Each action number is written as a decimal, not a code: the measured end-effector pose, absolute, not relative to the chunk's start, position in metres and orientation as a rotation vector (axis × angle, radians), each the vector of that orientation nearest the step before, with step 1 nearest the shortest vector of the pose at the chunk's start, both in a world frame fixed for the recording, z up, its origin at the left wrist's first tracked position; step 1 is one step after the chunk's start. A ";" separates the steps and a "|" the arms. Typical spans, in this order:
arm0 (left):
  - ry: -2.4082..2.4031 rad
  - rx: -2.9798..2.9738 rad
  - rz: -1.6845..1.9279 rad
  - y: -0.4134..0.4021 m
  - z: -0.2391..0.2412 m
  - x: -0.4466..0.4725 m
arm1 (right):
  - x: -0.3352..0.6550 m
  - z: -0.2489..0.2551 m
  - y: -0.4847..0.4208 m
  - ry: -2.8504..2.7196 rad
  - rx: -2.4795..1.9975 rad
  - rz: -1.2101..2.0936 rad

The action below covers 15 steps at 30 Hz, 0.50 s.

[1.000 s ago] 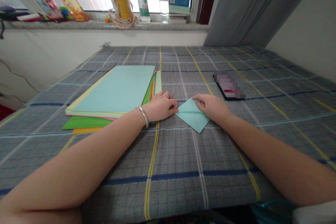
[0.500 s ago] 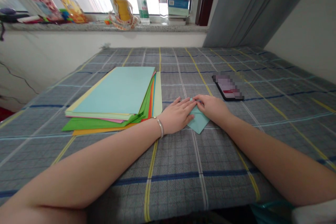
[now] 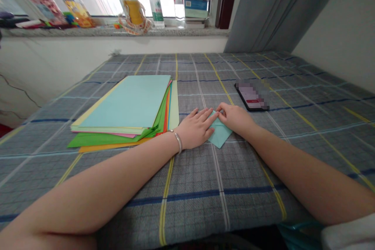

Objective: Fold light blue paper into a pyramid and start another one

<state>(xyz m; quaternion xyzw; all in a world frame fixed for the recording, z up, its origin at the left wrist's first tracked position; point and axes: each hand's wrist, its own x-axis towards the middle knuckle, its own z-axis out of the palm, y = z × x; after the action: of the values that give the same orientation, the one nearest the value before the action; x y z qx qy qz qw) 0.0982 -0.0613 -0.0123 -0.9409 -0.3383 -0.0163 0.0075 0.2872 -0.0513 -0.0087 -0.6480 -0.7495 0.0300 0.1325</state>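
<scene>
A small folded piece of light blue paper (image 3: 220, 134) lies on the plaid cloth, one corner pointing toward me. My left hand (image 3: 195, 128), with a silver bangle at the wrist, rests flat over the paper's left side, fingers stretched out and slightly apart. At the paper's upper right edge is my right hand (image 3: 234, 118), its thumb and index finger closed together on the paper. The two hands' fingertips nearly meet there and cover the top of the paper.
To the left lies a stack of coloured paper sheets (image 3: 125, 101), light blue on top. A phone (image 3: 252, 97) with a blurred screen lies beyond my right hand. Bottles, packets and boxes (image 3: 196, 4) line the windowsill (image 3: 172, 32) behind the plaid tablecloth (image 3: 193, 187).
The whole view has shifted slightly. The right hand's fingers have moved a little at the paper's top edge; the left hand stays flat on the paper.
</scene>
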 end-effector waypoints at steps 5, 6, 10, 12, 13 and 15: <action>-1.054 -2.915 -0.028 -0.061 -0.012 0.099 | 0.314 0.000 -0.049 -2.092 -1.834 0.472; -1.051 -2.916 -0.030 -0.061 -0.012 0.099 | 0.321 0.002 -0.049 -2.103 -1.820 0.592; -1.033 -2.922 -0.045 -0.061 -0.013 0.100 | 0.345 0.010 -0.049 -2.191 -1.809 0.848; -1.043 -2.922 -0.044 -0.062 -0.012 0.100 | 0.349 0.012 -0.049 -2.188 -1.844 0.931; -1.049 -2.927 -0.039 -0.062 -0.012 0.100 | 0.350 0.013 -0.050 -2.173 -1.872 0.973; -1.044 -2.943 -0.032 -0.062 -0.010 0.100 | 0.349 0.013 -0.050 -2.134 -1.932 1.033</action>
<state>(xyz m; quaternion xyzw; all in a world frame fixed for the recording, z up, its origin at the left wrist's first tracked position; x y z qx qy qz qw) 0.0997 -0.0620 -0.0104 -0.9423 -0.3344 -0.0103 0.0096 0.3486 -0.0500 0.0134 -0.6311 -0.6972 0.3375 0.0415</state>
